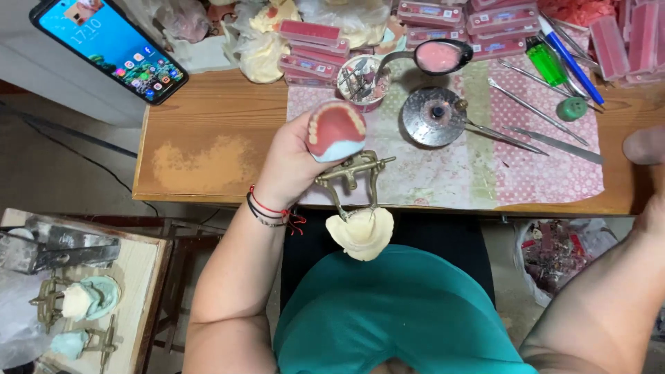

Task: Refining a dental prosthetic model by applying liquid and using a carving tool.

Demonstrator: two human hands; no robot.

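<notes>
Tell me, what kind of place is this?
Probably a dental workshop where false teeth are made. The left hand holds a pink denture model on a brass hinged frame, and metal tools and pink wax boxes lie on the wooden table.

Bare arms, no sleeves — a teal top (402, 312) below, and red and black cord bracelets (267, 210) on the left wrist.

Left hand (291, 163) raised, grip closed; right hand (648, 149) outstretched.
</notes>
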